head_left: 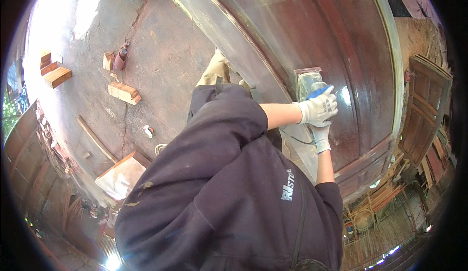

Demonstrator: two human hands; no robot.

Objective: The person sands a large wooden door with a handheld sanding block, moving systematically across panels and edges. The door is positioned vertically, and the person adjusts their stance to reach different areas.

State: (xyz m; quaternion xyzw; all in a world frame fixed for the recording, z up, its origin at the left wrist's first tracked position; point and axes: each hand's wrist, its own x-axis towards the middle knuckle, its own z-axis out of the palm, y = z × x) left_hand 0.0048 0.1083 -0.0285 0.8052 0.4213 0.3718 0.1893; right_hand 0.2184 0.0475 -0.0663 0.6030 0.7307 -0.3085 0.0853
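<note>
On a dark reddish-brown panelled wooden door (324,37), a sander (306,81) with a rectangular pad and a cord rests against the raised panel. My left hand (319,107), in a white work glove with blue on it, is closed over the top of the sander. Just behind, my right hand (320,137), also gloved, wraps round the sander's rear end, partly hidden by the left hand. Pale dusty patches show on the door's frame and panel.
To the left, wood blocks (123,93) and a dark red tool (120,59) lie on the concrete floor (165,41). A long stick (96,138) leans by a wooden box (124,173). Another panelled door (425,107) and stacked boards are at the right.
</note>
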